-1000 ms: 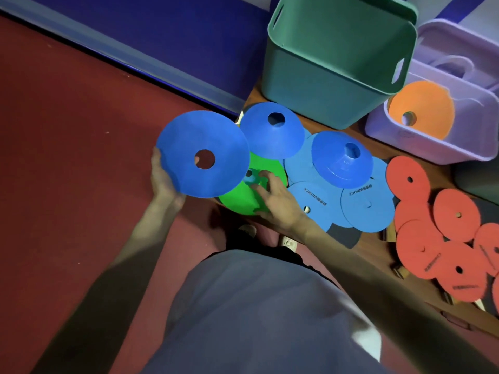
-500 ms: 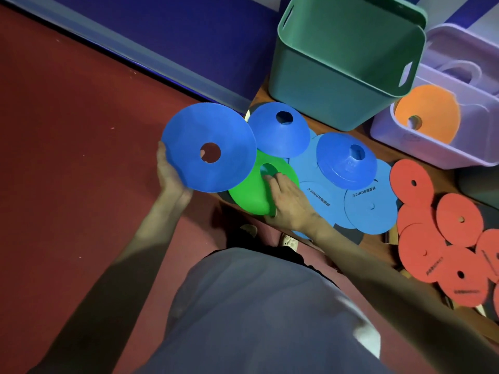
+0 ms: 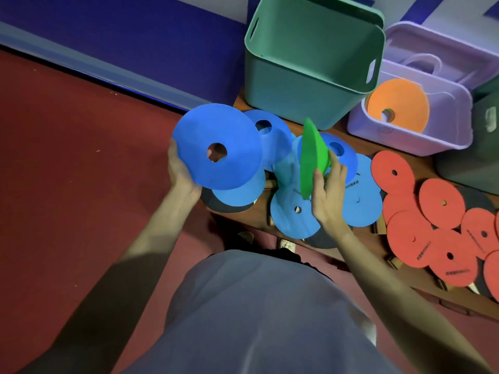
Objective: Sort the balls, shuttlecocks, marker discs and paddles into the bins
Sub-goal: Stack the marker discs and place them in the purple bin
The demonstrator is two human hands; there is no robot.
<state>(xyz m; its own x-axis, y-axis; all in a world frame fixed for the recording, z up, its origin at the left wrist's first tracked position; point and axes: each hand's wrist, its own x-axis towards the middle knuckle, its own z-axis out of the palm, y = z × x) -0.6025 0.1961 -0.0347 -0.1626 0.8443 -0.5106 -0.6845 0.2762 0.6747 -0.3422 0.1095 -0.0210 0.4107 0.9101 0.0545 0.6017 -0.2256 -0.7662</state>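
- The left hand (image 3: 181, 168) grips a blue marker disc (image 3: 217, 146) by its lower left rim, fingers curled behind it, and holds it tilted up off the desk (image 3: 359, 248) with its domed face and centre hole toward the camera.
- The right hand (image 3: 325, 194) pinches a green marker disc (image 3: 312, 157) at its lower edge, thumb on the near side and fingers on the far side; the disc stands nearly on edge, lifted above the blue pieces below it.
- Two more blue cone discs (image 3: 270, 136) sit on the desk behind the held ones, one just behind the left hand's disc, the other partly hidden by the green disc.
- Flat blue paddles (image 3: 294, 214) with printed lettering lie overlapping on the desk under and around the right hand, with dark paddle faces showing at their lower edges.
- A spread of red paddles (image 3: 421, 228) overlaps along the desk's right part, well apart from both hands.
- A green bin (image 3: 299, 76) stands at the back of the desk, just behind the blue discs.
- A lilac bin (image 3: 405, 136) sits beside it to the right and holds an orange marker disc (image 3: 402, 103) leaning inside.
- A darker bin (image 3: 475, 157) shows at the right edge.
- The floor (image 3: 81, 184) to the left is red.
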